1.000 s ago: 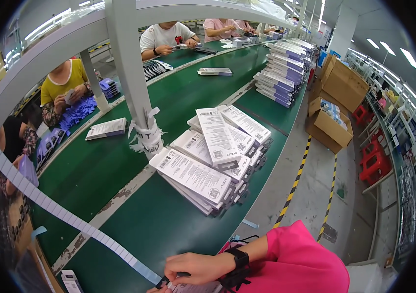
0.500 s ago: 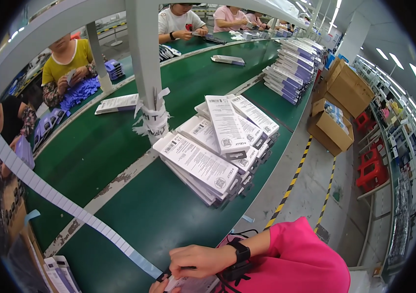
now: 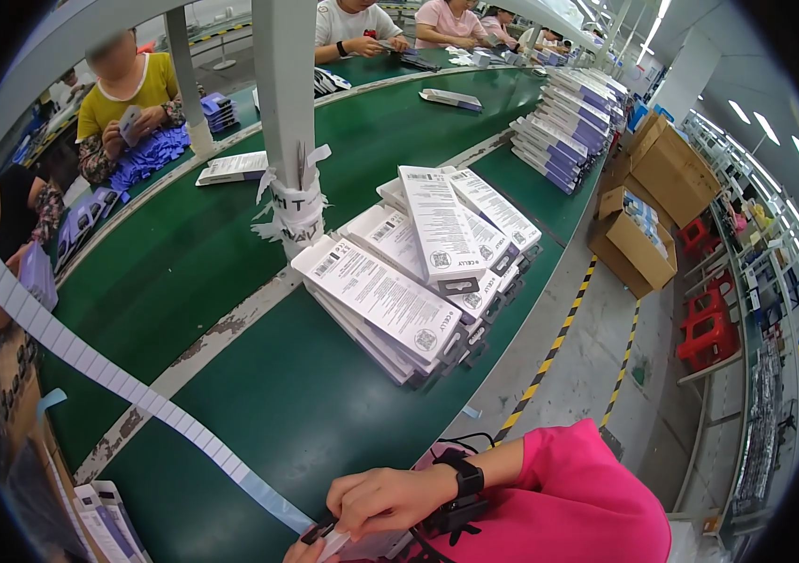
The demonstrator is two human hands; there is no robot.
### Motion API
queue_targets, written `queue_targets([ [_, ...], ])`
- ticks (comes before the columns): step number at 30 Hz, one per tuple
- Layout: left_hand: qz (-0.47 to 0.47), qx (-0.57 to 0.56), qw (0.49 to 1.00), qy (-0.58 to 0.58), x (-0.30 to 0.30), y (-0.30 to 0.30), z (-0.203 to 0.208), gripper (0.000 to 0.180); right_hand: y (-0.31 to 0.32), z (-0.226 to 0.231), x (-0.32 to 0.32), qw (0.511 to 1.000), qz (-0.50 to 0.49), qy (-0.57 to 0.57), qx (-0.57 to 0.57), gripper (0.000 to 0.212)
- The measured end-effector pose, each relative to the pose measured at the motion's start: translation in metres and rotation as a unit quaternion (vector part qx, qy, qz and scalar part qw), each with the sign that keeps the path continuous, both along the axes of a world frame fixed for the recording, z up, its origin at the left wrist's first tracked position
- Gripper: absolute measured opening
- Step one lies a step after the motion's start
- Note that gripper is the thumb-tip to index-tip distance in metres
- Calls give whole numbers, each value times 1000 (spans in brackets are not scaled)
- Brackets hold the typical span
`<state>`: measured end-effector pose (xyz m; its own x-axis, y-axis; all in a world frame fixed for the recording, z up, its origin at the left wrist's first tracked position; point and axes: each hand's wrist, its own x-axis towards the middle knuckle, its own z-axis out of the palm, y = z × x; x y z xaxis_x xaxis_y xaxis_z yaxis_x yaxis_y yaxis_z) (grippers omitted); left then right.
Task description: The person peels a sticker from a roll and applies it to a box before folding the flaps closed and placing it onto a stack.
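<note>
Head | left hand (image 3: 308, 550), right hand (image 3: 385, 499): gripping white box (image 3: 334, 542) | open carton (image 3: 632, 255): bluish packets (image 3: 641, 217)

A retail box (image 3: 334, 543) sits between the left hand (image 3: 308, 550) and right hand (image 3: 385, 500) near the table (image 3: 268, 408). Left of them, I see a label strip (image 3: 136, 394) reaching toward the hands. Behind, a box pile (image 3: 390, 291) lies right of the post (image 3: 285, 94), a lone box (image 3: 233, 169) left of it. Farther back stands a box stack (image 3: 563, 131); cartons (image 3: 639, 249) stand on the floor (image 3: 563, 413) to the right.
</note>
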<state>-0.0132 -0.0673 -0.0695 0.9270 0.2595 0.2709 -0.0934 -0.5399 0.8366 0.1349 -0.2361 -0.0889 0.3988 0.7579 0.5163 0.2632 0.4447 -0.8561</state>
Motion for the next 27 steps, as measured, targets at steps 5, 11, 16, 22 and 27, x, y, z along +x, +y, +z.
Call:
queue_targets([
  [5, -2, -18, 997, 76, -3, 0, 1, 15, -4, -4, 3, 996, 18, -90, 0, 3],
  [11, -31, 100, 994, 16, -7, 9, -31, 17, -6, -16, -5, 999, -37, -26, 6, 4],
  [16, 22, 129, 984, -122, 1, -8, -47, 18, -7, -26, -4, 999, -30, -23, 3, 7],
  [22, 33, -3, 999, -32, 3, -3, -34, 13, -27, 53, 42, 932, -244, -250, -100, 17],
  [27, 131, -235, 963, 20, 15, 30, 44, 61, -82, 90, 131, 604, -606, -280, -435, 59],
])
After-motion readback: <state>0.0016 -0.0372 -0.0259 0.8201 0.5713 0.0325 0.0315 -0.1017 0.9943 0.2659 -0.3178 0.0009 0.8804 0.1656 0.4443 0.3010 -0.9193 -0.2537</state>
